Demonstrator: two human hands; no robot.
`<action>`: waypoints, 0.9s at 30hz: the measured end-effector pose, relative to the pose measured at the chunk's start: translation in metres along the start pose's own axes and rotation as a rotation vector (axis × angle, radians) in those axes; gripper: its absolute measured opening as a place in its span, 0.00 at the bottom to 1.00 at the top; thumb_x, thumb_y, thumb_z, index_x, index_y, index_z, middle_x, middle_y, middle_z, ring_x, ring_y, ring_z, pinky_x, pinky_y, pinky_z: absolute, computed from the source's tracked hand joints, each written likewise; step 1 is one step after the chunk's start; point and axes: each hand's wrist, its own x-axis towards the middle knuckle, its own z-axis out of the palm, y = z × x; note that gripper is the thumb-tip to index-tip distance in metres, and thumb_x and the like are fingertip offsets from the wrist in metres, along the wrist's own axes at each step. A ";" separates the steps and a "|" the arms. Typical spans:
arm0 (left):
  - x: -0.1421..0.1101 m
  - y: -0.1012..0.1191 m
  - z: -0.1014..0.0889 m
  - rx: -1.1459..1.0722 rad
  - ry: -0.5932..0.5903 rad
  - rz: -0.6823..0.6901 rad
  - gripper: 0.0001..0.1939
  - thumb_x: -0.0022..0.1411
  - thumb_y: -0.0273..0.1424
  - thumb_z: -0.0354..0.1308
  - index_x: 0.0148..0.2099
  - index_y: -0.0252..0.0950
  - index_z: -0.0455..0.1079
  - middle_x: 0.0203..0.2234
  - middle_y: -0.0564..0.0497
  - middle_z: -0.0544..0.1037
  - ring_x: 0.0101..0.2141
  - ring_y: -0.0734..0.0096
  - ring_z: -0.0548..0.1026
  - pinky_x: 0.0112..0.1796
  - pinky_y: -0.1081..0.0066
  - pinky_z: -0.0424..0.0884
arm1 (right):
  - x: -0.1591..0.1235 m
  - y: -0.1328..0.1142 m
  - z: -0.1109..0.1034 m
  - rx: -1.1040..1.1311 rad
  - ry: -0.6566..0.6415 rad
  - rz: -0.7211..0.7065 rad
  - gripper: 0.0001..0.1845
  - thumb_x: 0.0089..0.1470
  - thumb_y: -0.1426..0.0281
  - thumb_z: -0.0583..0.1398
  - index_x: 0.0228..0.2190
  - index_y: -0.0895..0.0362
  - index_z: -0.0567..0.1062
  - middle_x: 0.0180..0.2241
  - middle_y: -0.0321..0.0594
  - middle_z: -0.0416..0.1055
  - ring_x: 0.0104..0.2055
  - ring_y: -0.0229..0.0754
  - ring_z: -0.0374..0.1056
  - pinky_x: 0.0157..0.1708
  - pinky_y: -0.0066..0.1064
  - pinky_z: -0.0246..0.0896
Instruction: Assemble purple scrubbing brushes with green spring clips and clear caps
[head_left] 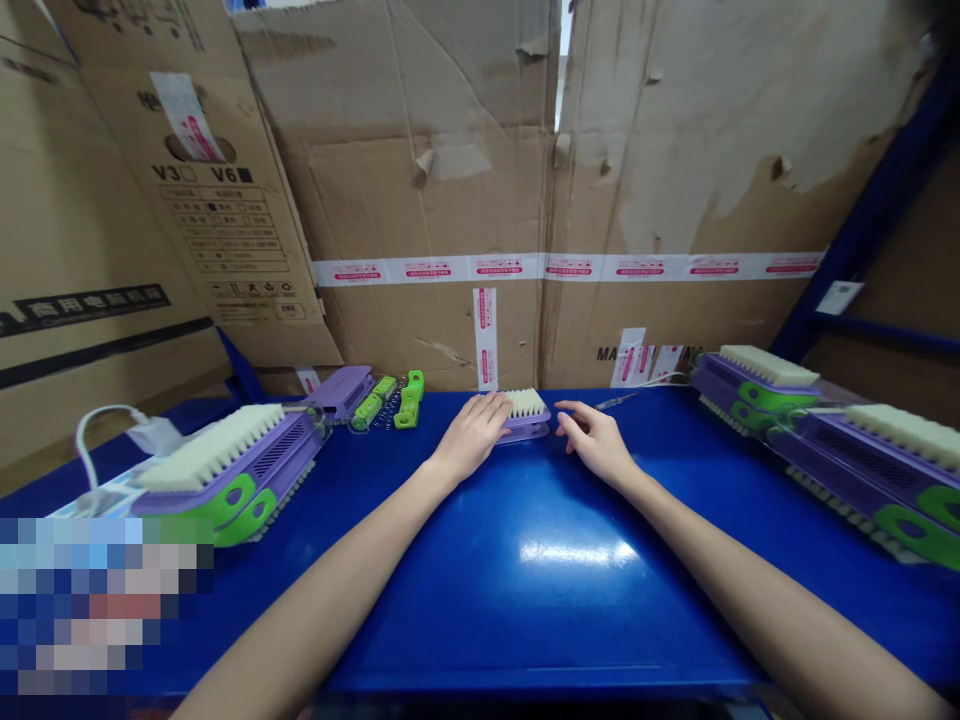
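Note:
A scrub brush (529, 404) with cream bristles facing up and a purple body lies near the back of the blue table (450, 600). My left hand (475, 432) covers its left end, fingers laid together over the bristles and holding it; the thumb is hidden. Just off the brush's right end is my right hand (595, 437). Its fingers are apart and slightly bent, with nothing between them. Behind the right hand lies a thin, pointed tool (616, 401), too small to make out clearly.
Stacked purple-and-green brushes stand at left (232, 465) and right (757, 390). Back left are a purple casing (341, 393), green parts (409, 400) and small springs (387, 408). A white cable (88, 450) loops at left. Cardboard (420, 200) walls the back; a blue post (847, 210) slants at right.

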 end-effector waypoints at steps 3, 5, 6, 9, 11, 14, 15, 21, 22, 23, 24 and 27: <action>0.000 0.000 -0.001 -0.020 0.003 -0.010 0.20 0.63 0.32 0.50 0.56 0.29 0.61 0.53 0.38 0.67 0.55 0.58 0.64 0.54 0.58 0.61 | 0.000 0.000 0.000 0.005 0.000 0.006 0.22 0.53 0.58 0.53 0.43 0.60 0.71 0.24 0.38 0.71 0.18 0.36 0.64 0.22 0.29 0.61; 0.000 0.000 -0.002 -0.041 0.006 -0.015 0.20 0.63 0.31 0.50 0.55 0.29 0.61 0.53 0.38 0.68 0.55 0.58 0.64 0.54 0.58 0.61 | 0.000 0.000 0.000 0.010 -0.005 0.009 0.22 0.53 0.58 0.53 0.43 0.60 0.71 0.24 0.39 0.71 0.18 0.36 0.64 0.21 0.29 0.61; 0.000 0.000 -0.002 -0.055 0.008 -0.017 0.20 0.63 0.31 0.50 0.55 0.29 0.61 0.53 0.37 0.68 0.55 0.58 0.64 0.54 0.58 0.61 | 0.000 0.000 0.000 0.011 -0.007 0.008 0.22 0.53 0.58 0.53 0.43 0.60 0.71 0.24 0.39 0.71 0.18 0.36 0.64 0.21 0.29 0.61; 0.000 0.000 0.000 -0.101 0.017 -0.012 0.19 0.63 0.30 0.50 0.55 0.30 0.61 0.53 0.38 0.68 0.55 0.60 0.64 0.55 0.58 0.61 | 0.000 0.000 0.000 0.006 -0.005 -0.001 0.22 0.53 0.58 0.53 0.43 0.59 0.71 0.24 0.39 0.71 0.18 0.36 0.64 0.21 0.29 0.61; -0.001 -0.001 0.001 -0.121 0.026 -0.001 0.19 0.64 0.30 0.49 0.55 0.30 0.61 0.53 0.38 0.68 0.55 0.61 0.64 0.55 0.59 0.61 | 0.000 0.001 0.000 0.001 -0.005 -0.004 0.22 0.53 0.57 0.53 0.43 0.59 0.71 0.24 0.38 0.71 0.18 0.36 0.64 0.21 0.29 0.61; -0.001 -0.002 0.000 -0.122 0.030 0.012 0.18 0.64 0.30 0.49 0.55 0.30 0.61 0.53 0.39 0.68 0.55 0.62 0.65 0.55 0.60 0.61 | 0.000 0.001 0.000 -0.003 -0.009 -0.009 0.22 0.53 0.57 0.53 0.43 0.59 0.71 0.24 0.38 0.71 0.18 0.36 0.64 0.21 0.29 0.62; -0.001 -0.002 0.000 -0.114 0.029 0.010 0.18 0.64 0.30 0.49 0.55 0.30 0.61 0.53 0.39 0.68 0.55 0.62 0.65 0.55 0.60 0.60 | 0.000 0.001 0.000 -0.003 -0.010 -0.010 0.22 0.53 0.57 0.53 0.43 0.59 0.71 0.24 0.38 0.71 0.18 0.36 0.64 0.21 0.29 0.62; -0.002 0.001 -0.005 -0.067 0.001 -0.056 0.19 0.63 0.32 0.48 0.56 0.33 0.61 0.53 0.39 0.68 0.54 0.58 0.64 0.54 0.56 0.59 | -0.001 0.000 -0.001 -0.007 -0.015 -0.002 0.23 0.53 0.58 0.53 0.44 0.59 0.71 0.25 0.39 0.72 0.18 0.36 0.65 0.22 0.29 0.62; -0.002 0.002 -0.006 -0.064 -0.004 -0.064 0.19 0.64 0.32 0.48 0.56 0.33 0.61 0.52 0.39 0.68 0.54 0.58 0.64 0.54 0.56 0.59 | -0.001 0.000 -0.001 -0.009 -0.015 -0.004 0.23 0.53 0.58 0.53 0.44 0.59 0.71 0.25 0.39 0.72 0.18 0.36 0.65 0.21 0.29 0.62; -0.001 0.003 -0.006 -0.058 -0.007 -0.071 0.19 0.64 0.33 0.48 0.56 0.34 0.61 0.52 0.38 0.68 0.54 0.58 0.64 0.54 0.55 0.58 | -0.001 0.000 -0.001 -0.010 -0.016 -0.006 0.23 0.53 0.57 0.53 0.44 0.59 0.71 0.25 0.39 0.72 0.18 0.36 0.65 0.21 0.29 0.62; -0.001 0.003 -0.007 -0.048 -0.009 -0.079 0.20 0.64 0.34 0.48 0.56 0.34 0.61 0.52 0.38 0.67 0.54 0.57 0.63 0.54 0.54 0.57 | -0.001 0.000 -0.001 -0.010 -0.017 -0.007 0.23 0.53 0.57 0.53 0.44 0.59 0.71 0.25 0.39 0.72 0.18 0.36 0.65 0.21 0.29 0.62; 0.001 -0.004 -0.014 -0.002 -0.012 -0.120 0.21 0.64 0.37 0.47 0.55 0.34 0.63 0.52 0.37 0.68 0.54 0.54 0.64 0.53 0.52 0.57 | -0.001 0.000 -0.001 -0.009 -0.019 -0.006 0.22 0.53 0.58 0.53 0.44 0.59 0.71 0.24 0.39 0.72 0.18 0.36 0.65 0.21 0.29 0.62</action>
